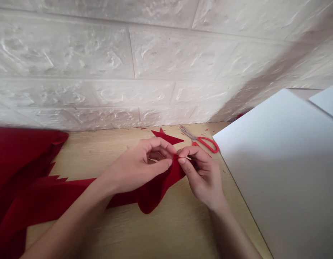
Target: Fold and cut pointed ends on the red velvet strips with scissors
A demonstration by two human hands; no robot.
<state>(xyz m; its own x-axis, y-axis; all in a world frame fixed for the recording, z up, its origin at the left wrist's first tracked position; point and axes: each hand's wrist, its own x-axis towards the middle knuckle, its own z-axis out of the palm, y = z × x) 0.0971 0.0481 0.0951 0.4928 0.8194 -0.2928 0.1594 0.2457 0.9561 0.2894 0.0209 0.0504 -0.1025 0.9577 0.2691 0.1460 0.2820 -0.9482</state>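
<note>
A long strip of red cloth (155,192) runs from the left across the table and rises into a fold between my hands. My left hand (147,163) pinches the upper edge of this fold, thumb and fingertips closed on it. Right beside it, my right hand (200,171) grips the same edge between thumb and index finger. The fingertips of both hands almost touch. Whether a needle or pin is between them is too small to tell. Just beyond the hands lie scissors (200,139) with red handles and a pointed red cloth scrap (169,137).
A large heap of red cloth (23,158) covers the left of the table (107,151). On the right, a big white board or box (279,162) slants along the table. A white brick-patterned wall (161,57) closes off the back. Small red bits lie near the scissors.
</note>
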